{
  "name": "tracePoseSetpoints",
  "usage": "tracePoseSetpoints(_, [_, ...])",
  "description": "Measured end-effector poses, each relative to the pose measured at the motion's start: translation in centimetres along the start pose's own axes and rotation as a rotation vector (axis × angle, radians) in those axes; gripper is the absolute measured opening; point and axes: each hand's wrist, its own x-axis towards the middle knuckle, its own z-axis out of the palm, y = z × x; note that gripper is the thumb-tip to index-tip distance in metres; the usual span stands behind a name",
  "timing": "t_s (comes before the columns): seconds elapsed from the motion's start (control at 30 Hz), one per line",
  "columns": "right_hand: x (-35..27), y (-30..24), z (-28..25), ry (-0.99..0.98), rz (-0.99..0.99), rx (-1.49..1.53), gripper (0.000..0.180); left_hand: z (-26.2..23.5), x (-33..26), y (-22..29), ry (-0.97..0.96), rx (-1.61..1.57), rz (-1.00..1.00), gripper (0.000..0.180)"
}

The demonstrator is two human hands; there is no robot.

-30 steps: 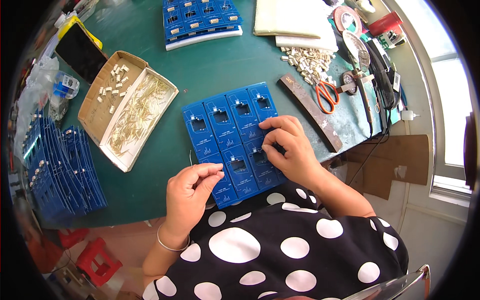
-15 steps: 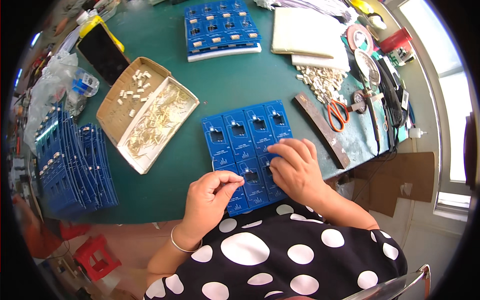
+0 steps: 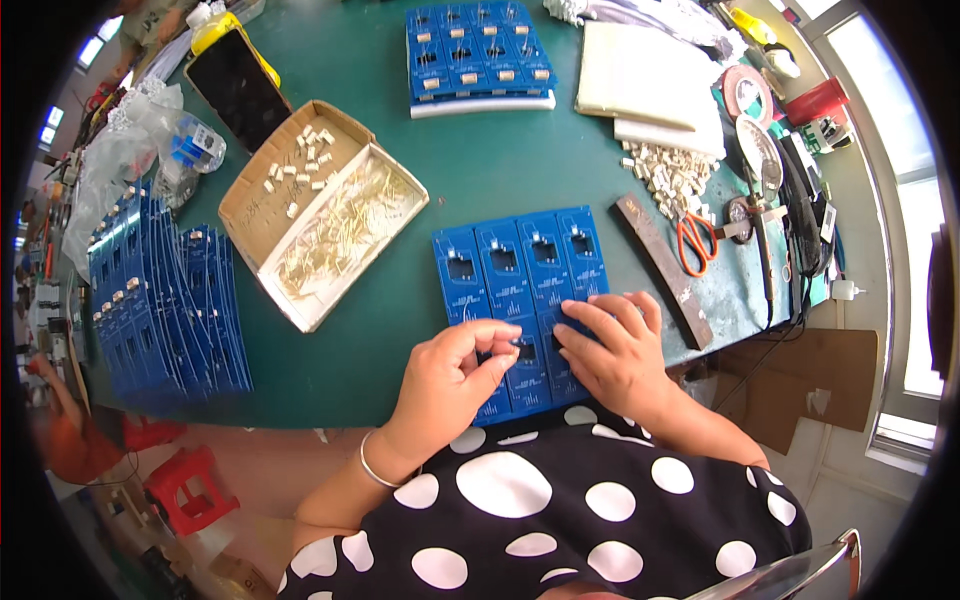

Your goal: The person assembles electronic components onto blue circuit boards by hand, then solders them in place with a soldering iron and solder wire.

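Blue rectangular circuit-board panel, made of several small boards w/ dark cut-out windows, lies flat at the near edge of the green work table, right in front of the person, so both hands reach it w/o stretching.

Left hand hovers over the panel's near-left part, thumb and forefinger pinched narrow at a window; whether a small part sits between the tips, can't tell, too small. Right hand lies spread and flat on the panel's near-right boards, fingers pressing down, prob. to keep the panel from sliding while the other hand works.

Supplies sit within arm's reach on the left: open cardboard tray w/ two compartments, far one w/ small white plastic connectors, near one w/ thin brass-coloured pins. Stack of upright blue panels stands at the left edge, apart from the working panel. Second flat blue panel, already bearing white parts, lies at the far side. Orange-handled scissors and a dark metal bar lie just right of the panel; loose white connectors piled beyond.
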Motion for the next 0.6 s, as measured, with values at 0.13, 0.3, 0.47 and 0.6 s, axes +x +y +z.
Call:
tracePoseSetpoints(0.13, [0.8, -0.3, -0.5, -0.017, 0.075, 0.113, 0.026, 0.1, 0.3, 0.6, -0.035, 0.054, -0.043, 0.027])
tracePoseSetpoints(0.3, [2.0, -1.1, 0.0, 0.003, 0.224, 0.579, 0.016, 0.5, 0.4, 1.3, -0.021, 0.124, -0.01, 0.033])
tracePoseSetpoints(0.47, [2.3, -1.5, 0.2, -0.03, 0.243, 0.673, 0.014, 0.8, 0.3, 1.2, -0.015, 0.2, 0.052, 0.034])
tracePoseSetpoints(0.6, [2.1, -1.5, 0.2, -0.031, 0.228, 0.619, 0.012, 1.0, 0.2, 1.0, -0.046, 0.244, 0.059, 0.035])
